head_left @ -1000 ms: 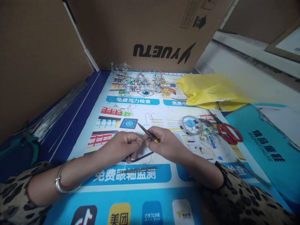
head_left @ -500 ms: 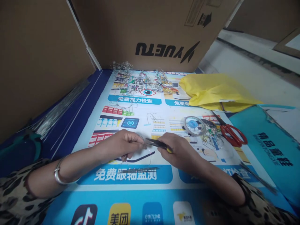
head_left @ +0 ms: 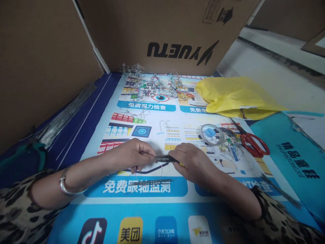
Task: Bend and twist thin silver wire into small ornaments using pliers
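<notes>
Since a second ago the pliers (head_left: 165, 158) have swung down from pointing up and away to lying nearly flat, tip toward the left, and the right hand (head_left: 193, 161) has dropped close to the poster mat (head_left: 152, 203). We see the right hand curled tight round the yellow handles. The left hand (head_left: 134, 154) has thumb and forefinger pinched shut on a thin wire (head_left: 160, 166), which loops faintly just below the pliers' tip. The wire sits between the two hands, low over the mat's middle. We cannot tell whether the pliers' nose bites the wire or just touches it. Our judgement: it goes best with the pinch right beside the nose, wrists resting on the mat, and a small twist so the fine wire doesn't kink. A tape roll (head_left: 212, 134), scissors (head_left: 254, 144) and a yellow bag (head_left: 236, 96) lie to the right, and a cardboard box (head_left: 162, 34) stands behind.
</notes>
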### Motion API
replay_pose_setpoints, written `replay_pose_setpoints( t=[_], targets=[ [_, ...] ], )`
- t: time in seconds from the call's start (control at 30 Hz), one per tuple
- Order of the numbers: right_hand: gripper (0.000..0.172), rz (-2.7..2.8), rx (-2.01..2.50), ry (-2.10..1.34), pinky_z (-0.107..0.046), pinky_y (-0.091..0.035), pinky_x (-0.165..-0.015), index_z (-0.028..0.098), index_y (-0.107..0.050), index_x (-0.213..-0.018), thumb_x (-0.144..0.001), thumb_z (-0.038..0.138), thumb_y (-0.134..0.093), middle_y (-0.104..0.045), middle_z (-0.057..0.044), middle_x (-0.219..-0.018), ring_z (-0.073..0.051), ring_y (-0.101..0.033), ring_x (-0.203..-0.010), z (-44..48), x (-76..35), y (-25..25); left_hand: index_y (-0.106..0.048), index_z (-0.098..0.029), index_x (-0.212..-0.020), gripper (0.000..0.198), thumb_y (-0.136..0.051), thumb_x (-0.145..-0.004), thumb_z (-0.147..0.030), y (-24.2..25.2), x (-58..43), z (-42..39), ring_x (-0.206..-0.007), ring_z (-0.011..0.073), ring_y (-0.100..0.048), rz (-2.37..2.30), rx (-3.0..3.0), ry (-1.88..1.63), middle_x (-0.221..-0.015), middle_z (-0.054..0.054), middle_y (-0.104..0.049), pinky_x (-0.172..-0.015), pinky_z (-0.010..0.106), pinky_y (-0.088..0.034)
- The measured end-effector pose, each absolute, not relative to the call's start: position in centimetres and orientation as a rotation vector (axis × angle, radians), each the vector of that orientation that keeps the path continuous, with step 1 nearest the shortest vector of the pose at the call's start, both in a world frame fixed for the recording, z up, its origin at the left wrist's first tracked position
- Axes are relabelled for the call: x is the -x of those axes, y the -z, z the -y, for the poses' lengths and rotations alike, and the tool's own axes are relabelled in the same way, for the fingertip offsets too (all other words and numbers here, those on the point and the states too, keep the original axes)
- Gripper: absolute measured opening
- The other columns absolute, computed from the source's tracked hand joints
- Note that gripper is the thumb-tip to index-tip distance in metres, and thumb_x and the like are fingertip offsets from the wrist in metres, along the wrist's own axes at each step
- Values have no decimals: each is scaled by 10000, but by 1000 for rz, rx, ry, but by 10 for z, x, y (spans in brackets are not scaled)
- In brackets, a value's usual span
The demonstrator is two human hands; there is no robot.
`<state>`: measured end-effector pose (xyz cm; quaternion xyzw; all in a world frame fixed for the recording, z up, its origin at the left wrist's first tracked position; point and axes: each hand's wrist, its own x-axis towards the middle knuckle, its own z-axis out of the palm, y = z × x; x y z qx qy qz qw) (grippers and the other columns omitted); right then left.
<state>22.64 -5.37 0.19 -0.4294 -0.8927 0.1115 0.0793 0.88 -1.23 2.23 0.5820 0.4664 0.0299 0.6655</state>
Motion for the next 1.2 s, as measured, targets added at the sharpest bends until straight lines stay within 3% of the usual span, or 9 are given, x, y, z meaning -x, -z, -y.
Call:
replay_pose_setpoints(
  t=[0.33,1.2],
  targets=[
    [157,2679,1321,-38,-313,-344,-673,160,-594,-866,-828,112,-449,-610,-64,-793,-189,-486,-737,60,-223,2,-571,-166,-706,153,-590,-706,-318,-18,-10,13,-366,64,-407,-1073,-1316,-124,-434,-71,-460,-346,151,-322],
    [216,2629,1350,-219,-310,-402,-682,140,-612,-855,-839,119,-398,-622,-97,-796,-190,-540,-768,61,-222,8,-570,-162,-721,102,-568,-714,-264,-15,-9,15,-338,47,-400,-1059,-1316,-167,-422,-76,-468,-344,139,-322]
  ],
)
